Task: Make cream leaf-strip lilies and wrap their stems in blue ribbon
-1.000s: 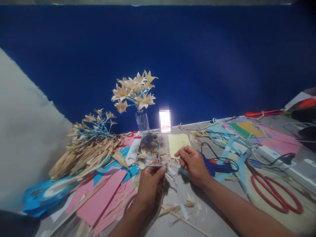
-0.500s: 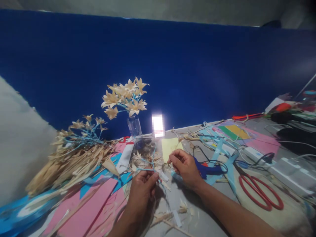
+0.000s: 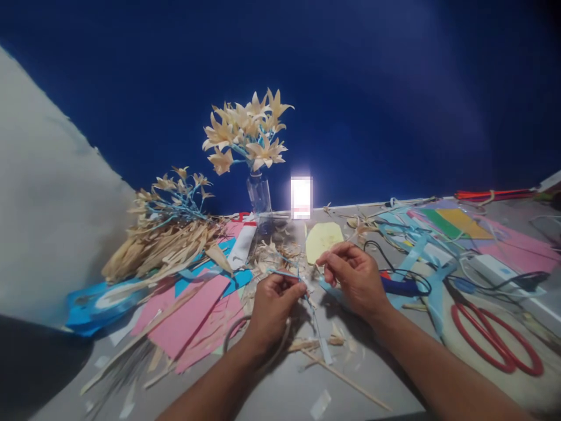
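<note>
My left hand (image 3: 274,304) is closed, pinching a thin stem wrapped in light blue (image 3: 283,272) between thumb and fingers. A pale blue strip (image 3: 316,318) hangs below those fingertips; whether it joins the stem I cannot tell. Just to the right, my right hand (image 3: 356,278) has its fingers curled and thumb and forefinger together; what is in them, if anything, is too small to make out. Beyond the hands, a clear vase (image 3: 259,196) holds cream dried-husk flowers (image 3: 248,131) on blue stems. Near the right hand lies a yellow paper (image 3: 323,241).
At left, more husk flowers (image 3: 173,196) rest over dried husks (image 3: 153,248), beside pink paper (image 3: 190,316) and a blue tape roll (image 3: 103,301). A blue-handled tool (image 3: 403,285), red-handled scissors (image 3: 495,339) and a white power strip (image 3: 495,269) with cords lie right. A bright light (image 3: 302,196) stands behind.
The view has tilted down and turned left, so the scene appears higher and farther right. Both hands stay close together, the left still pinching the blue stem.
</note>
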The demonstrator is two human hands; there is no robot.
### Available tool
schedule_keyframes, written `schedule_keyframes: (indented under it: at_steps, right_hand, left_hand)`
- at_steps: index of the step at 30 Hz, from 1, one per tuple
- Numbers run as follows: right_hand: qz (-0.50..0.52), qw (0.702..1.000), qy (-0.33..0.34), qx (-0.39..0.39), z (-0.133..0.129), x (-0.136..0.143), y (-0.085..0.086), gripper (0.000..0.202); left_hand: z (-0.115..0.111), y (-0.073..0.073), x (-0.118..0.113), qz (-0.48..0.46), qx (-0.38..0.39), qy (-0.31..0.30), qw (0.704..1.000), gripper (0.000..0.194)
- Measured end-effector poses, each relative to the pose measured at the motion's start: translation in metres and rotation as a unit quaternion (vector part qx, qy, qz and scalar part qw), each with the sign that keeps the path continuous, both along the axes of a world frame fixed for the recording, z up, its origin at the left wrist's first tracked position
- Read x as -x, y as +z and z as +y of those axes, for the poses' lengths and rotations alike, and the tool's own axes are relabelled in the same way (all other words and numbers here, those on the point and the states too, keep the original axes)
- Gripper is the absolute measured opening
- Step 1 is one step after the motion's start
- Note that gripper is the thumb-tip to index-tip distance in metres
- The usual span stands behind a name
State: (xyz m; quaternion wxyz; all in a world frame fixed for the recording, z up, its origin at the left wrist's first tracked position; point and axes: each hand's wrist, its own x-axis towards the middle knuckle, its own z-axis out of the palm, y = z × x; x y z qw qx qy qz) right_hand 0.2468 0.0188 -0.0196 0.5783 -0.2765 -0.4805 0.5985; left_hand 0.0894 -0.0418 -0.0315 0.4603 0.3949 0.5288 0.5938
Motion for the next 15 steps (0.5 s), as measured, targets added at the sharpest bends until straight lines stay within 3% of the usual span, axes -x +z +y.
schedule_keyframes:
  at_steps: [9, 15]
  right_hand:
    - [-0.068, 0.997, -0.024, -0.023, 0.0003, -0.0003, 0.0016, 0.019]
    - [-0.072, 0.996, -0.037, -0.032, -0.0012, 0.0018, -0.0007, 0.019]
  left_hand:
    - [-0.0015, 0.0024, -0.0052, 0.016, -0.001, -0.023, 1.000, 0.011]
    - [-0.0044, 0.0076, -0.0057, 0.050, 0.003, -0.005, 0.999, 0.009]
